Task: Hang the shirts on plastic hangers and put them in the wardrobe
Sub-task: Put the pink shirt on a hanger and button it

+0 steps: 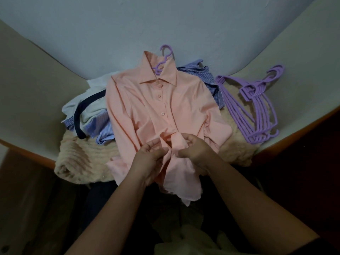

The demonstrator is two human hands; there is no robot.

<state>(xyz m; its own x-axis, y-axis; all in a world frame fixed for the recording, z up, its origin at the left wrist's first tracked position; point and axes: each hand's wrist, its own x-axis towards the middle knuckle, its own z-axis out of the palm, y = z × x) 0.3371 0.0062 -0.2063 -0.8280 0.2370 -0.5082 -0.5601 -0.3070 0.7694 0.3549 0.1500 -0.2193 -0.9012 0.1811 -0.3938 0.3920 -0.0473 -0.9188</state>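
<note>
Here both hands (173, 153) seemingly pinch peach shirt (158, 107) placket

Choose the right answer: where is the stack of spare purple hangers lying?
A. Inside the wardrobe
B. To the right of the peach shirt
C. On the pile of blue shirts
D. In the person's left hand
B: the stack of purple hangers lies on the bed to the right of the peach shirt.

a peach long-sleeved button-up shirt (161, 107) lies on a fluffy cream blanket (82, 157) with a purple plastic hanger (166, 56) in its collar, both the left hand (150, 159) and right hand (195, 150) pinching its lower front, a stack of purple plastic hangers (255, 105) lying to the right
</note>
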